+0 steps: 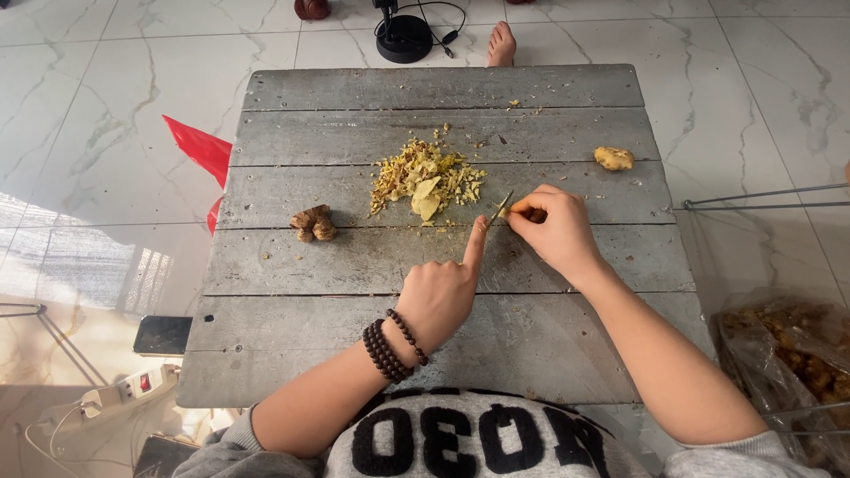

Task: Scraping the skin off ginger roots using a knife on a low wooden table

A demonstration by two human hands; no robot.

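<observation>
A weathered grey plank surface (354,265) stands on a white marble-patterned tile floor (88,106). A heap of pale yellow peelings (425,177) lies near its middle. To the left of the heap sits a brown unpeeled knobbly root piece (313,223); near the right edge rests a peeled yellow root piece (614,158). A red plastic bag (202,150) pokes out beside the left edge. Lower left, a dark phone (163,335) and a white power strip (124,392) lie on the floor. A round black device with cables (405,37) sits beyond the far edge. A clear plastic bag of brown roots (788,354) lies at right.
</observation>
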